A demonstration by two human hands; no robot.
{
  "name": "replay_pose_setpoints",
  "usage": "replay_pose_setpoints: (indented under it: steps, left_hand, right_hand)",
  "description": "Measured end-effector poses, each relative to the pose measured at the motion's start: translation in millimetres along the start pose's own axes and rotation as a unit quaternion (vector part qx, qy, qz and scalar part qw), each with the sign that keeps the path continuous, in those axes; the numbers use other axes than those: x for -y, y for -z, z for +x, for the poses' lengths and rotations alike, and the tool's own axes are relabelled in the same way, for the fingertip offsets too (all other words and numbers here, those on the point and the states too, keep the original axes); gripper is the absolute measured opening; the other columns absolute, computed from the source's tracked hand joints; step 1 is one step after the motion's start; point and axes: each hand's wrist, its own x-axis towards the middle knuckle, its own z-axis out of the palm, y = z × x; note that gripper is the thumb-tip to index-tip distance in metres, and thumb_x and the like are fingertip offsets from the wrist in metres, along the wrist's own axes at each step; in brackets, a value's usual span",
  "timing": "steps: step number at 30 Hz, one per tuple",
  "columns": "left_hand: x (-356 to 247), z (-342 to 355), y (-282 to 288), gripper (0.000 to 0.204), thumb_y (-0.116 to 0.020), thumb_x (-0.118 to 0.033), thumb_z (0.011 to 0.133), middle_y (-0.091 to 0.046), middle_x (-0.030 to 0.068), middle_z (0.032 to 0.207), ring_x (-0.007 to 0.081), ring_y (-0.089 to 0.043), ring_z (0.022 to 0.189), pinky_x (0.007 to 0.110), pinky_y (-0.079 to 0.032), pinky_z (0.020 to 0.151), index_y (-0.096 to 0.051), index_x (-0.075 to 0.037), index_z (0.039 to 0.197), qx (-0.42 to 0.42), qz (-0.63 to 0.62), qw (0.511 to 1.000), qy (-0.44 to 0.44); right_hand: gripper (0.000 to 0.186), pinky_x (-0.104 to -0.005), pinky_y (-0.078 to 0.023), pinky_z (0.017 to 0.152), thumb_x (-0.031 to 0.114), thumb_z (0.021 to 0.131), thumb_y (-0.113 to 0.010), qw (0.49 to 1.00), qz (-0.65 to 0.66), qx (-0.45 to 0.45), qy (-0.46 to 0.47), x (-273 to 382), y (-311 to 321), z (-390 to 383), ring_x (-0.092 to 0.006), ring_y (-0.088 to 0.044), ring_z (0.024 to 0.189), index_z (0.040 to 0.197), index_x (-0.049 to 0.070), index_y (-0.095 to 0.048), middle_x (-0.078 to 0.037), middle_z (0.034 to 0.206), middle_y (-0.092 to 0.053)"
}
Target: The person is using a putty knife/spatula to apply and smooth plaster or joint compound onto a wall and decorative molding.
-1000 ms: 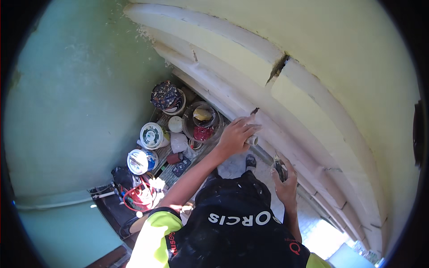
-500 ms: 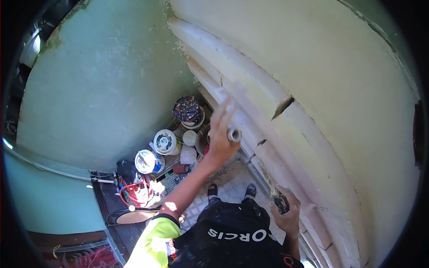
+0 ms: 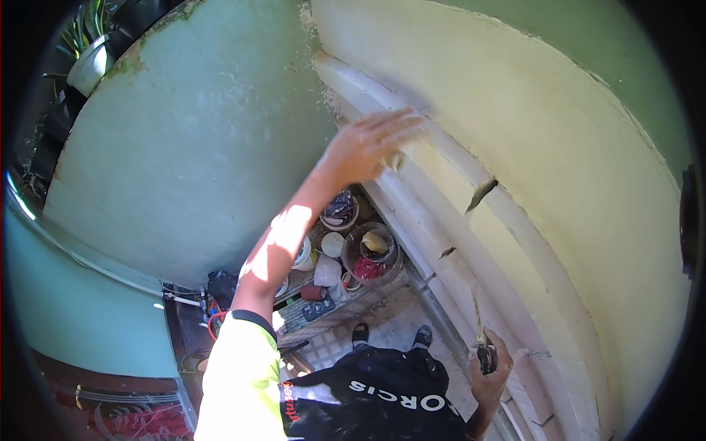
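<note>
View from the head camera, looking down a wall. The left hand (image 3: 371, 147) was raised with fingers extended and held together, laid flat against the cream moulding (image 3: 441, 213) where it met the pale yellow wall (image 3: 559, 140); a small object seemed to be pressed under the fingers, but its kind could not be told, and whether it was gripped could not be told either. The right hand (image 3: 487, 371) was held low, near the foot of the moulding, and was closed around the dark handle of a scraper (image 3: 479, 331), whose narrow blade pointed upward and stood just clear of the surface.

A crack (image 3: 480, 194) was seen in the moulding, below and to the right of the raised hand, with a smaller chip (image 3: 446, 252) lower down. Far below, beside the feet, buckets (image 3: 371, 253) and tubs of material stood on a platform (image 3: 346, 305), next to the green wall (image 3: 198, 147).

Judged from this posture, the surface was being felt or rubbed ahead of repair. This would be done well with light, even pressure along the run of the moulding, with the blade kept turned away from the body, and with weight held centred over the feet, as the reach was long and the footing narrow.
</note>
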Motion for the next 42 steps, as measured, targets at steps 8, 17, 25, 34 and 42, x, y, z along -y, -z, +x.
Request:
replay_pose_setpoints:
  steps: [8, 17, 25, 34, 42]
  left_hand:
    - [78, -21, 5, 0.058, -0.058, 0.002, 0.076, -0.054, 0.0055, 0.142, 0.0338, -0.060, 0.114, 0.039, -0.050, 0.097, -0.062, -0.020, 0.129, -0.133, -0.035, 0.965, 0.222]
    - [117, -28, -13, 0.069, -0.057, 0.003, 0.074, -0.050, 0.0067, 0.146, 0.0326, -0.050, 0.130, 0.042, -0.046, 0.103, -0.054, -0.022, 0.138, -0.008, 0.056, 0.942, 0.332]
    - [111, -51, -22, 0.075, -0.056, 0.005, 0.072, -0.043, 0.0127, 0.151, 0.0335, -0.051, 0.129, 0.044, -0.050, 0.096, -0.051, -0.023, 0.141, 0.061, 0.001, 0.831, 0.553]
    - [58, -83, -57, 0.068, -0.057, 0.004, 0.077, -0.038, 0.0152, 0.154, 0.0366, -0.053, 0.127, 0.045, -0.050, 0.096, -0.050, -0.016, 0.142, 0.185, -0.041, 0.806, 0.561]
    - [-124, -152, -161, 0.062, -0.060, -0.007, 0.083, -0.040, 0.0111, 0.152, 0.0297, -0.043, 0.138, 0.043, -0.041, 0.108, -0.047, -0.017, 0.142, 0.102, -0.175, 0.979, 0.037]
  right_hand:
    - [0.047, -0.0366, -0.049, 0.086, 0.002, 0.075, -0.068, 0.998, -0.030, -0.033, -0.053, 11, -2, -9, -0.0285, -0.064, 0.091, 0.121, 0.000, -0.062, -0.019, 0.103, -0.065]
    - [0.049, -0.0285, -0.050, 0.082, -0.003, 0.076, -0.063, 0.995, -0.083, -0.046, -0.016, 0, -5, -19, -0.0170, -0.063, 0.087, 0.125, -0.001, -0.060, -0.013, 0.104, -0.065]
    - [0.047, -0.0335, -0.050, 0.089, 0.001, 0.077, -0.066, 0.993, 0.008, -0.061, -0.105, 7, -2, -19, -0.0215, -0.067, 0.093, 0.124, 0.000, -0.059, -0.016, 0.102, -0.069]
    - [0.038, -0.0295, -0.052, 0.084, -0.006, 0.077, -0.061, 0.996, 0.006, -0.010, -0.087, 30, -14, 5, -0.0194, -0.065, 0.091, 0.114, -0.003, -0.057, -0.013, 0.104, -0.063]
    - [0.040, -0.0291, -0.052, 0.076, -0.005, 0.070, -0.064, 0.998, -0.047, 0.037, -0.037, 14, -21, 24, -0.0181, -0.064, 0.082, 0.110, -0.001, -0.060, -0.012, 0.100, -0.062]
